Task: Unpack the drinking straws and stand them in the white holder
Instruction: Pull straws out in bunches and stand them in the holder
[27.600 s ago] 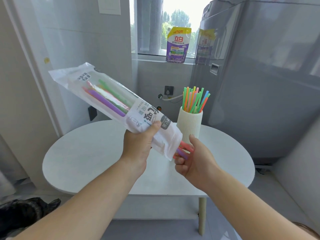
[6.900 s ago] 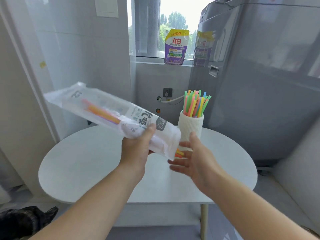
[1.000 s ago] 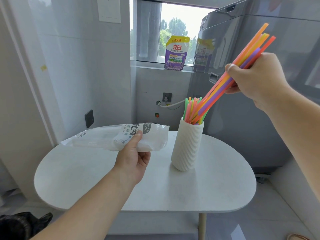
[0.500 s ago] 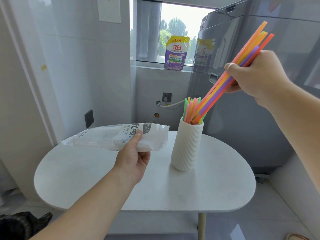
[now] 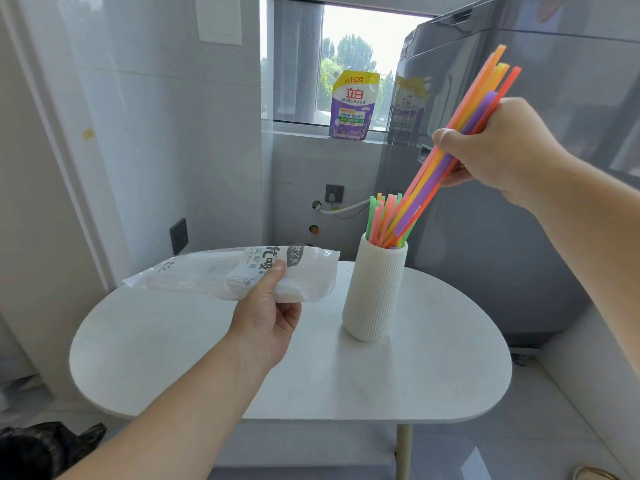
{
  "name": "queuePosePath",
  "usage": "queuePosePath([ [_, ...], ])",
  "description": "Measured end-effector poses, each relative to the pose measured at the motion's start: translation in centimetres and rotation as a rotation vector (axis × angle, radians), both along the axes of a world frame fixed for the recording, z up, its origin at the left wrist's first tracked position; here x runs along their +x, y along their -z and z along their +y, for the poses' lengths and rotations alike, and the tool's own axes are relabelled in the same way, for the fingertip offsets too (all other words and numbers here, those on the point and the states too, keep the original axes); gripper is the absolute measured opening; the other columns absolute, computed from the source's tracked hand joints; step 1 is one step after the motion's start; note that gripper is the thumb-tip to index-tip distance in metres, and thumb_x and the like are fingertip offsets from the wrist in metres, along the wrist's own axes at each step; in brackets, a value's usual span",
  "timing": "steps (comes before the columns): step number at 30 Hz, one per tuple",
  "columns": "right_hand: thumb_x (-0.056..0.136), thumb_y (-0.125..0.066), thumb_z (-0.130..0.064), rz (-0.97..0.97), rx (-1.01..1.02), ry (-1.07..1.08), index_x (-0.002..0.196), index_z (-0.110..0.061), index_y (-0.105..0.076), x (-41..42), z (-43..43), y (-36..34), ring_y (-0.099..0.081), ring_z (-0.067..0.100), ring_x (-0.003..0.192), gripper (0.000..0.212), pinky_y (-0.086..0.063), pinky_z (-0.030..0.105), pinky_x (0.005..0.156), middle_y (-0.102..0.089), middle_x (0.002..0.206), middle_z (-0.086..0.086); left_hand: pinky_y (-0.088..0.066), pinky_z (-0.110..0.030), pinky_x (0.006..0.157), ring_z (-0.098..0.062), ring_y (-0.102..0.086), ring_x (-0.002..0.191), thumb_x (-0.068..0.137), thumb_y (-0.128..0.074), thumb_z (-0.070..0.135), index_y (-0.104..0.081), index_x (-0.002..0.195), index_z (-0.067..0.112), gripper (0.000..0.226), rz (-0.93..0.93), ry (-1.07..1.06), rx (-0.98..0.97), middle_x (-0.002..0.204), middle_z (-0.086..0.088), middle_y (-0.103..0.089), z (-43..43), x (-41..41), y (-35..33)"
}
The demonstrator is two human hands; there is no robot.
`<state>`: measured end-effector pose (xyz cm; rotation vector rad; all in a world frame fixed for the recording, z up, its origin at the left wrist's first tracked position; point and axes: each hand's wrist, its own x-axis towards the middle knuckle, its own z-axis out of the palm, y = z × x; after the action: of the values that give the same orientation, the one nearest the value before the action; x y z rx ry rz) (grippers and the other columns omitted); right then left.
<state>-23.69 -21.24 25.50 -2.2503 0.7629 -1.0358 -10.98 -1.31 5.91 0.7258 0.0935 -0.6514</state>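
A white ribbed holder [image 5: 375, 289] stands on the round white table [image 5: 214, 358], right of centre, with several coloured straws upright in it. My right hand [image 5: 498, 150] grips a slanted bundle of orange, yellow, purple and red straws [image 5: 431, 176]; their lower ends dip into the holder's mouth. My left hand [image 5: 265, 323] holds the plastic straw package [image 5: 239, 275] flat above the table, left of the holder. No straws show through the package.
A grey washing machine [image 5: 519, 220] stands close behind the holder on the right. A purple detergent pouch [image 5: 353, 105] sits on the window sill. A wall socket and hose are on the back wall. A dark bag [image 5: 45, 448] lies on the floor, lower left.
My right hand has lowered slightly, and the straw bundle's lower ends have slid further into the holder. The left hand and the package have stayed still.
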Motion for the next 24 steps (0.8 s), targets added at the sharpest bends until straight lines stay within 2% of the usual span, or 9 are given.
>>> queuePosePath([
  [3,0.093,-0.068,-0.028,0.003,-0.01,-0.019,0.084,-0.017,-0.058,0.3,0.1,-0.4,-0.075,0.018,0.055,0.017,-0.065,0.036,0.062,-0.074,0.079,0.002,-0.054,-0.017,0.045,-0.005,-0.073,0.06,0.086,-0.079,0.017,-0.069,0.102,0.021,0.02,-0.001,-0.001,-0.003,0.074,0.007,-0.079,0.0,0.0,0.0],
  [7,0.094,-0.067,-0.025,0.006,-0.02,-0.027,0.083,-0.017,-0.058,1.0,0.1,-1.0,-0.073,0.017,0.051,0.017,-0.062,0.027,0.051,-0.073,0.077,0.002,-0.054,-0.017,0.046,-0.004,-0.073,0.06,0.086,-0.079,0.018,-0.069,0.103,0.021,0.02,-0.001,0.002,-0.006,0.075,0.007,-0.079,0.0,0.1,0.0],
  [11,0.095,-0.067,-0.024,0.048,-0.014,-0.048,0.085,-0.016,-0.06,1.6,0.0,-1.2,-0.073,0.016,0.05,0.015,-0.058,0.022,0.046,-0.072,0.079,0.001,-0.053,-0.017,0.045,-0.004,-0.073,0.06,0.086,-0.079,0.018,-0.069,0.103,0.021,0.02,-0.003,0.01,-0.003,0.075,0.007,-0.079,0.0,0.0,0.0],
  [18,0.094,-0.069,-0.027,0.057,0.005,-0.067,0.088,-0.02,-0.058,2.7,-0.3,-0.4,-0.073,0.013,0.052,0.014,-0.062,0.028,0.052,-0.069,0.084,-0.003,-0.053,-0.017,0.045,-0.005,-0.073,0.06,0.085,-0.079,0.018,-0.07,0.101,0.02,0.019,0.0,0.01,-0.001,0.075,0.007,-0.079,0.1,0.2,0.0],
  [22,0.094,-0.068,-0.033,0.112,0.002,-0.055,0.106,-0.017,-0.058,3.2,-0.1,0.0,-0.073,0.012,0.053,0.022,-0.062,0.025,0.054,-0.068,0.092,-0.003,-0.053,-0.017,0.045,-0.005,-0.073,0.06,0.085,-0.08,0.018,-0.069,0.1,0.02,0.018,0.002,0.008,0.002,0.075,0.006,-0.079,0.2,0.2,0.1],
  [24,0.095,-0.067,-0.033,0.12,-0.003,-0.061,0.108,-0.017,-0.058,3.6,0.0,0.2,-0.074,0.013,0.057,0.023,-0.062,0.025,0.054,-0.068,0.098,0.0,-0.053,-0.017,0.045,-0.005,-0.074,0.06,0.085,-0.08,0.018,-0.069,0.1,0.02,0.018,0.002,0.008,0.002,0.075,0.006,-0.079,0.1,0.2,0.1],
])
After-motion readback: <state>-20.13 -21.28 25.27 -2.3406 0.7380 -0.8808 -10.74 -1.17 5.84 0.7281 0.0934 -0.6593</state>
